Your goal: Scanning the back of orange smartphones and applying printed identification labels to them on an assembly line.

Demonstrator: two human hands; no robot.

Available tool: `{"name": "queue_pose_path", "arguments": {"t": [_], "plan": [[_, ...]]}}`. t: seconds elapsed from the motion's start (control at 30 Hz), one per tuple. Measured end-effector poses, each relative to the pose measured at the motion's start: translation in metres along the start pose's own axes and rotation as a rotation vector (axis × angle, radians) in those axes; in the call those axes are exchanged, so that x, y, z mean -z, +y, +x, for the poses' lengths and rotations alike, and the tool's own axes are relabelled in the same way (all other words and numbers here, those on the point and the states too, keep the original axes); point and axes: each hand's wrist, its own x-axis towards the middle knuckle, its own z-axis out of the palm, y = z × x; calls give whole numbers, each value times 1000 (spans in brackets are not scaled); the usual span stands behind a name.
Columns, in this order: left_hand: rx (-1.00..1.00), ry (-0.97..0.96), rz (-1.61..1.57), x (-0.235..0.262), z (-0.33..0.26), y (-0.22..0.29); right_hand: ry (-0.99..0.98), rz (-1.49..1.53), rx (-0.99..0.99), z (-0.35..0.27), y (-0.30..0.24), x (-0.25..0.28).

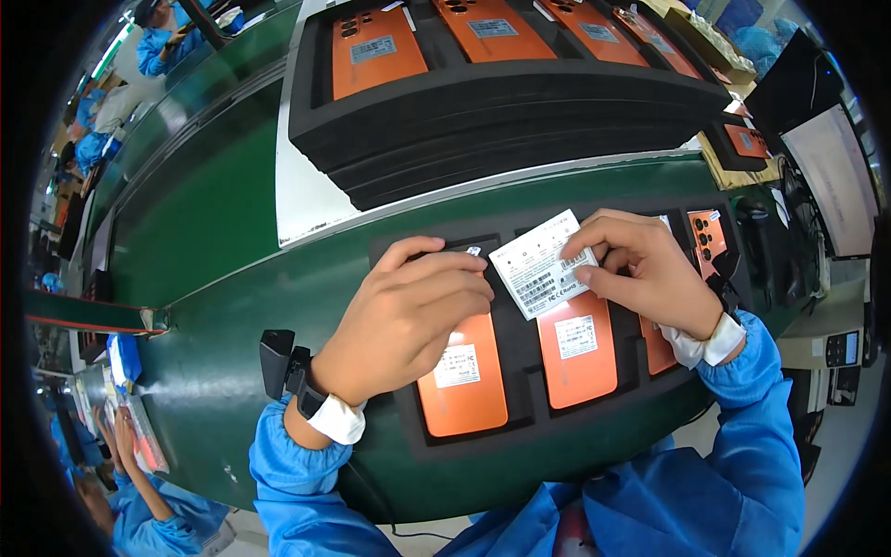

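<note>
A black foam tray [399, 251] lies on the green belt in front of me and holds several orange phones back side up. My left hand [408, 311] presses flat on the top of the leftmost orange phone [464, 376]. My right hand [645, 269] pinches a white printed label sheet [538, 265] by its right edge, holding it above the tray between the two hands. A second orange phone [577, 348] lies under the sheet. A third orange phone [709, 237] shows at the tray's far right. Both wrists have blue sleeves and white cuffs.
A stack of black foam trays [483, 121] with more orange phones stands behind on the green belt [213, 232]. A monitor [835, 176] is at the right. Other people in blue coats work at the far left and lower left [139, 501].
</note>
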Motion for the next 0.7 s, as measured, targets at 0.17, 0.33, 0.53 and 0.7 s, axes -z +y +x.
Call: {"name": "queue_pose_path", "arguments": {"t": [0.17,0.33,0.53,0.7], "plan": [[-54,-95,-92,-1,2,8,-15,-45,10,-3,1,5],[-36,-152,-145,1,4,20,-13,-45,65,-3,11,1],[-2,-119,-113,-3,3,21,-16,-75,64,-3,12,0],[-16,-101,-97,-2,5,20,-1,-85,38,-4,8,-1]]}}
